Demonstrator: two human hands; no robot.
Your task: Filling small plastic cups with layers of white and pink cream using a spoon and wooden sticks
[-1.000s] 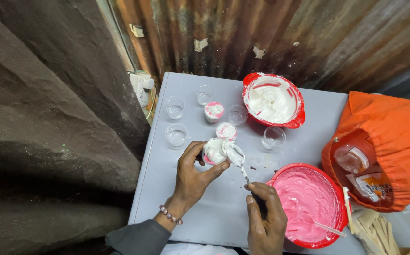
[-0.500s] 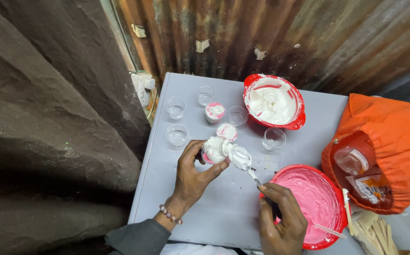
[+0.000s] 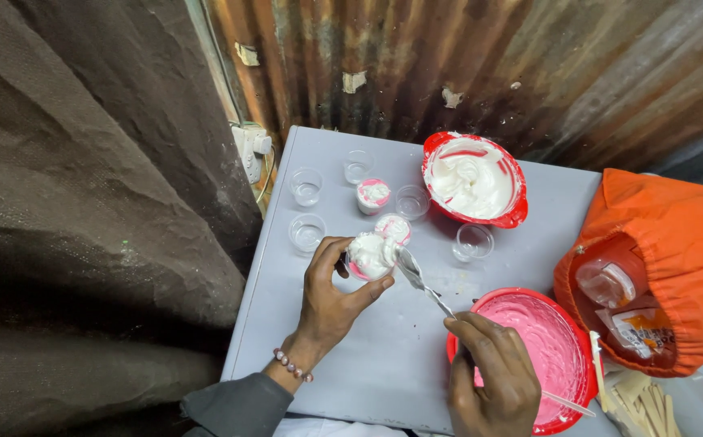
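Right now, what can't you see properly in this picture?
- Small cup in the left hand: its sides, hidden by fingers and heaped white cream.
- Right hand: its wrist, cut off by the bottom edge.
- Spoon: its handle end, hidden inside the right hand.
- Wooden sticks: cut off at the bottom corner.
- Things in the orange bag: mostly covered by its cloth.

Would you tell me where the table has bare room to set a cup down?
Bare patches: the table's near edge between left hand and right hand, and right of the white bowl. Around the small cups it is crowded.
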